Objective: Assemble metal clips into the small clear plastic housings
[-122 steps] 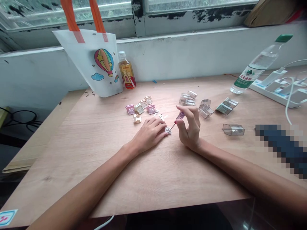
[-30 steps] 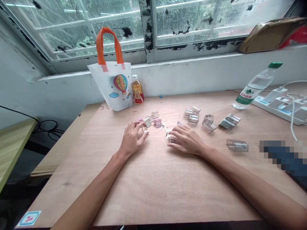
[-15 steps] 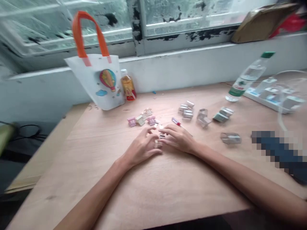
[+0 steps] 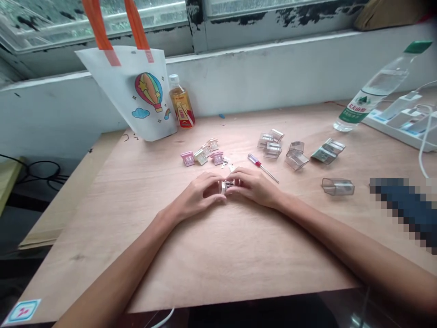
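Between both hands is a small pale pencil sharpener body (image 4: 223, 187), partly covered by the fingers. My left hand (image 4: 201, 191) curls round its left side, thumb below and fingertips above. My right hand (image 4: 254, 187) pinches at its right side, its fingertips closed near a dark metallic bit. Just beyond the fingers lie small metal blades (image 4: 231, 167). Several pink, yellow and peach sharpener bodies (image 4: 201, 157) stand behind my left hand. A screwdriver (image 4: 262, 167) with a clear and red handle lies behind my right hand.
Smoky clear plastic covers (image 4: 297, 156) lie at the back right, one cover (image 4: 337, 187) nearer. Behind stand a white bag (image 4: 119, 100), a drink bottle (image 4: 182, 102) and a tilted-looking water bottle (image 4: 378, 86) beside a power strip (image 4: 392, 130). A pixelated dark object (image 4: 406, 209) lies right.
The view has tilted down and sharpened, so things on the table sit higher in the picture. My hands have drawn closer together round the small sharpener body.
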Demonstrator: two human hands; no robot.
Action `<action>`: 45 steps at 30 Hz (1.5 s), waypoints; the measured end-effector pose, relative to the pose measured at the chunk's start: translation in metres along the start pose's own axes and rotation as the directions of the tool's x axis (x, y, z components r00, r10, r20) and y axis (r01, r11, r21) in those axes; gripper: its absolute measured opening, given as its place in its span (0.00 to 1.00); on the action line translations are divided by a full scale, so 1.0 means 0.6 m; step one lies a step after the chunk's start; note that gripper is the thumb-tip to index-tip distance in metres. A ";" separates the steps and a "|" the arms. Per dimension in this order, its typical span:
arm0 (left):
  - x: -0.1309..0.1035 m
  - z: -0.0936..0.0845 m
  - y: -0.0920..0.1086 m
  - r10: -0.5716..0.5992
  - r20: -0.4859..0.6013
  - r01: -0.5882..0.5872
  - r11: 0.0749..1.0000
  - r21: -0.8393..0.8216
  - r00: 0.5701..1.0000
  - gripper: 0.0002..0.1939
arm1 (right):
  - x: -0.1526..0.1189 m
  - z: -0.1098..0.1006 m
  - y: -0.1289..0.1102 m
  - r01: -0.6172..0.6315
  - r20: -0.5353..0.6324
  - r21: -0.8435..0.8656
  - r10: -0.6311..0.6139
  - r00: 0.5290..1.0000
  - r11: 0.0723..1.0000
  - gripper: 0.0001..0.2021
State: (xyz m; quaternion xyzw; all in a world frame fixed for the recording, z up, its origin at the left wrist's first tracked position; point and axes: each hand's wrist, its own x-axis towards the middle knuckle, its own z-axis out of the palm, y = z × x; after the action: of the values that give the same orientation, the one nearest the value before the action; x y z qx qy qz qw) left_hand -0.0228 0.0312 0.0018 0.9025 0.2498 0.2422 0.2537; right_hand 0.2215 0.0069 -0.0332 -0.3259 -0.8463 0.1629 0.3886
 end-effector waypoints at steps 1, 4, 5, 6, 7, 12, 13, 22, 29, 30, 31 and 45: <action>0.000 0.000 -0.002 0.003 -0.008 -0.003 1.000 -0.009 1.000 0.24 | 0.001 0.002 -0.002 -0.009 -0.001 0.007 0.009 1.000 1.000 0.12; 0.002 0.000 -0.003 0.010 -0.033 -0.011 0.999 -0.034 0.999 0.23 | 0.004 0.007 -0.008 -0.040 -0.021 0.015 0.040 0.999 0.999 0.12; 0.003 0.000 -0.003 0.009 -0.038 -0.010 0.999 -0.037 0.999 0.22 | 0.004 0.009 -0.009 -0.048 -0.028 0.018 0.048 0.998 0.999 0.11; 0.003 0.000 -0.002 0.005 -0.043 -0.006 0.999 -0.037 0.999 0.22 | 0.006 0.010 -0.010 -0.055 -0.032 0.023 0.056 0.998 0.998 0.11; 0.003 -0.001 -0.001 0.000 -0.049 -0.001 0.999 -0.033 0.999 0.22 | 0.007 0.011 -0.011 -0.064 -0.035 0.031 0.065 0.997 0.997 0.10; 0.003 0.000 0.002 -0.024 -0.049 0.022 0.999 -0.029 0.999 0.23 | 0.012 0.009 -0.012 -0.140 -0.016 0.127 0.143 0.990 0.982 0.09; 0.003 0.001 0.002 -0.029 -0.045 0.027 0.999 -0.034 0.999 0.22 | 0.012 0.009 -0.012 -0.149 -0.014 0.139 0.153 0.988 0.979 0.09; -0.001 0.003 -0.003 -0.042 -0.044 0.039 0.997 -0.063 0.998 0.22 | 0.006 0.007 -0.012 -0.059 -0.018 0.052 0.060 0.998 0.997 0.11; 0.004 0.007 -0.003 -0.095 -0.077 0.090 0.994 -0.068 0.992 0.23 | 0.000 -0.008 -0.009 -0.049 0.024 -0.020 0.050 0.998 0.999 0.14; 0.005 0.007 -0.002 -0.111 -0.078 0.104 0.990 -0.091 0.991 0.23 | -0.001 -0.008 -0.009 -0.063 0.006 -0.013 0.063 0.998 0.998 0.14; 0.005 0.006 -0.002 -0.132 -0.075 0.122 0.985 -0.123 0.988 0.23 | -0.001 -0.007 -0.009 -0.078 -0.008 -0.001 0.078 0.997 0.997 0.13; 0.011 -0.002 0.023 -0.317 0.033 0.262 0.717 -0.646 0.948 0.22 | 0.007 0.010 -0.035 0.115 -0.187 -0.229 -0.160 0.969 0.967 0.20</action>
State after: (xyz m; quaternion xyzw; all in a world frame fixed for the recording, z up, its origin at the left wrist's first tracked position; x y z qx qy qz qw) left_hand -0.0142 0.0249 0.0129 0.6998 0.2996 0.3063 0.5717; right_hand 0.2060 -0.0057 -0.0235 -0.3214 -0.8354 0.0080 0.4458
